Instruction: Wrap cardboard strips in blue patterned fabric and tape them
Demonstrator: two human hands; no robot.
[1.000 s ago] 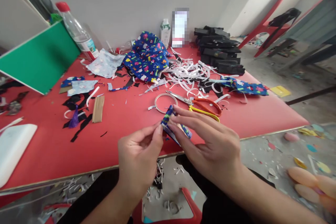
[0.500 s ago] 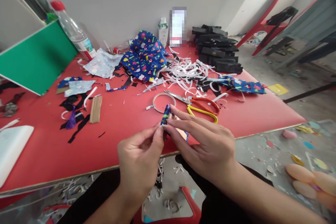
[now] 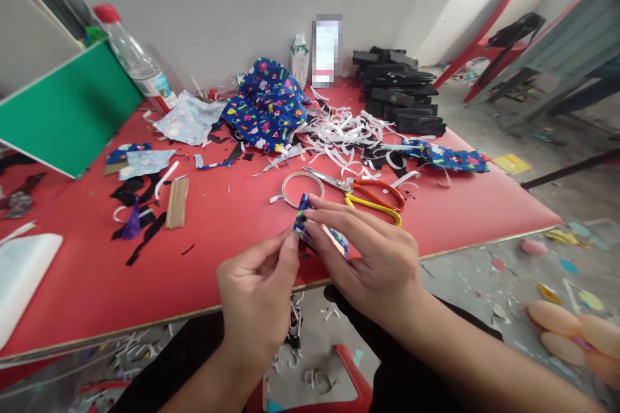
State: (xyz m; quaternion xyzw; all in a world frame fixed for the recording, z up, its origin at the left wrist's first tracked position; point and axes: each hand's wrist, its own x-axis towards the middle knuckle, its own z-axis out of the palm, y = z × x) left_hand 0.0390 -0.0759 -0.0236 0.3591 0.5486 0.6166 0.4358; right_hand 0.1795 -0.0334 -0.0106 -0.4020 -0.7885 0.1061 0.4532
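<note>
My left hand and my right hand meet over the near edge of the red table. Both pinch a small folded strip of blue patterned fabric. The left thumb and forefinger grip its near end; the right fingers lie stretched along it and press it. Just beyond the strip lie a metal ring and scissors with orange and yellow handles.
A heap of blue patterned cloth, white paper strips, a stack of black pieces, a clear bottle, a green board, black scraps, a brown card strip and a white object lie on the table. Red chairs stand right.
The fabric strip has been turned and folded tighter between my fingers. Both hands stay at the same spot near the table edge.
</note>
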